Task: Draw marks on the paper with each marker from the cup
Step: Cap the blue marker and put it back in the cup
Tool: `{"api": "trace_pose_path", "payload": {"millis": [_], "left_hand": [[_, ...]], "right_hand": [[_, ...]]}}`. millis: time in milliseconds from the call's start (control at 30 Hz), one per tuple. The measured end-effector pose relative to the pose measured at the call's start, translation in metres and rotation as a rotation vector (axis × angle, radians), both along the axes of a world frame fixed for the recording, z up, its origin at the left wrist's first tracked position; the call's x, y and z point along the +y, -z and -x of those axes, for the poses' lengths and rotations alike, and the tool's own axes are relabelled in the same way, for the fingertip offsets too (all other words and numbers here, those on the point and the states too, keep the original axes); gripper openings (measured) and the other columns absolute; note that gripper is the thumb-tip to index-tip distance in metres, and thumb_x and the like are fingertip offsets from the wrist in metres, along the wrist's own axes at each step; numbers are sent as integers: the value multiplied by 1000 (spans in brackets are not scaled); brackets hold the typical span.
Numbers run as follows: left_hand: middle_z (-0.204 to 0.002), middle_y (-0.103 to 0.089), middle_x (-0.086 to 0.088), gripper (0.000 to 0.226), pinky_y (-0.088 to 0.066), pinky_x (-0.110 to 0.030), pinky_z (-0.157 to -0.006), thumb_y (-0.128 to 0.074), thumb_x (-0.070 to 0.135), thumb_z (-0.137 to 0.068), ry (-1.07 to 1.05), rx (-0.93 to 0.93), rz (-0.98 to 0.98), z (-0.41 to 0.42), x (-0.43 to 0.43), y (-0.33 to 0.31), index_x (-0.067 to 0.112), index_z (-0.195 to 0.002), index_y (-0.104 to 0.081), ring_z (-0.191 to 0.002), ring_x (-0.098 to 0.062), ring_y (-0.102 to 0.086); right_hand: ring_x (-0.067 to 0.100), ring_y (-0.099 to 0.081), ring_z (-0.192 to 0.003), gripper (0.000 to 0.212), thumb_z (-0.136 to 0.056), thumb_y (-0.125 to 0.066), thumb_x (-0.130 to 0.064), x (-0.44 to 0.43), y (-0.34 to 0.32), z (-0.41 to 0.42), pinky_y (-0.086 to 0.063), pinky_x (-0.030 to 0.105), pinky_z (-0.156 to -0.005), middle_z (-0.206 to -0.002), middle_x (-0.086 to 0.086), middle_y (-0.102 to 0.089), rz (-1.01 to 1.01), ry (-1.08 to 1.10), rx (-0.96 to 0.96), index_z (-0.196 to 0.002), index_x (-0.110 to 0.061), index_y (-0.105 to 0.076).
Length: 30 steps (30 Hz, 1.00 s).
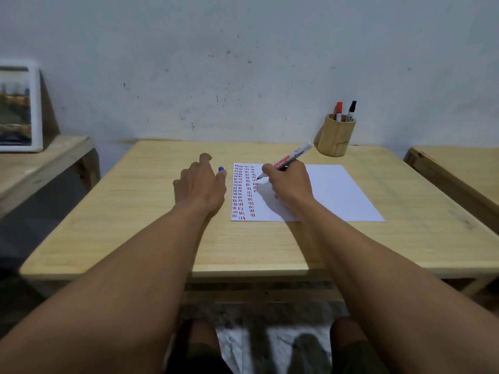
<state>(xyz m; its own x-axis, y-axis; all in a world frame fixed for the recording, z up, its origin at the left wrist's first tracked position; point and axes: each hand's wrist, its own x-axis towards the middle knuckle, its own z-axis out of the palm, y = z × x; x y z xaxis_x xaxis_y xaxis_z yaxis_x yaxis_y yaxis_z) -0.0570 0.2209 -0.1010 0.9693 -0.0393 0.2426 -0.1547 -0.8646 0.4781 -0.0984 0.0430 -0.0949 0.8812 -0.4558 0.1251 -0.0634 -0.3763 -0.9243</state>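
Note:
A white sheet of paper (332, 193) lies on the wooden table (135, 211), its left part filled with columns of short red, black and blue dashes. My right hand (290, 186) grips an uncapped white marker (294, 155), tip down on the paper beside the third column. My left hand (198, 184) rests left of the sheet and pinches a small blue cap (221, 168) between its fingers. A wooden cup (334, 137) stands at the back right with a red-capped marker (339, 110) and a black-capped marker (351, 110) in it.
A second wooden table (459, 168) stands to the right, another (40, 160) to the left with a framed picture (19, 109) leaning on the wall. My knees show below the near table edge.

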Motion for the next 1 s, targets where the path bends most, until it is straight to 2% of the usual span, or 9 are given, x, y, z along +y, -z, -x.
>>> {"api": "trace_pose_path", "payload": {"millis": [100,200,333,433,500,533,633,767,1000], "left_hand": [[-134,-59,-11,55,-46,-42,-95,-57,38,-97,72,17,-11,-14,-3,-6,26,-148,-42,-125,-35,-53],[-129,-65,-6,38,-46,-35,-90,-60,30,-97,97,59,25,-21,-6,-8,26,-135,-61,-118,-29,-60],[-97,-77,-2,21,-52,-29,-78,-60,10,-94,85,23,99,-22,-8,-6,17,-107,-75,-88,-21,-71],[-89,-75,0,16,-54,-24,-66,-61,9,-93,66,6,279,-21,-11,-16,17,-95,-75,-68,-10,-66],[-84,-71,1,13,-44,-16,-52,-62,11,-93,55,-10,447,-18,-20,-28,17,-90,-73,-65,-8,-61],[-81,-70,3,12,-41,-17,-50,-63,12,-94,52,-10,521,-17,-25,-34,17,-89,-73,-66,-11,-59],[-75,-66,7,10,-41,-24,-56,-66,19,-93,69,42,716,-12,-41,-50,21,-88,-74,-65,-18,-54],[-92,-77,1,12,-46,-28,-70,-70,25,-90,108,116,881,-7,-59,-66,25,-79,-73,-82,-19,-64],[-92,-77,2,11,-49,-29,-76,-69,25,-94,213,193,955,5,-76,-91,23,-84,-71,-81,-11,-63]], "right_hand": [[19,-56,-56,29,-77,-67,-29,-1,-9,-4,-49,37,-61,-68,3,-64,-100,-9,-24,-91,-4,-71],[16,-57,-54,14,-85,-71,-20,-2,-18,-5,-50,31,-54,-69,4,-64,-210,-60,-51,-88,-6,-69],[15,-55,-54,15,-91,-62,-15,-5,-30,-3,-48,26,-50,-67,4,-60,-351,-97,-83,-79,-7,-67],[14,-54,-53,15,-90,-60,-12,-8,-34,-1,-48,25,-50,-67,5,-61,-385,-100,-81,-79,-5,-67],[14,-53,-51,14,-89,-61,-12,-10,-37,0,-48,24,-48,-68,6,-61,-429,-103,-91,-81,-3,-67],[13,-52,-50,14,-90,-61,-11,-10,-39,1,-47,23,-47,-67,6,-60,-462,-99,-98,-80,-3,-67],[13,-49,-48,18,-90,-63,-12,-11,-47,2,-44,22,-46,-64,5,-57,-571,-76,-129,-73,-6,-66],[13,-48,-48,19,-89,-64,-11,-16,-61,5,-44,20,-44,-59,4,-55,-652,-56,-190,-71,-6,-65],[13,-50,-48,15,-89,-66,-10,-28,-81,10,-45,20,-44,-63,6,-59,-709,-38,-256,-75,-5,-66]]}}
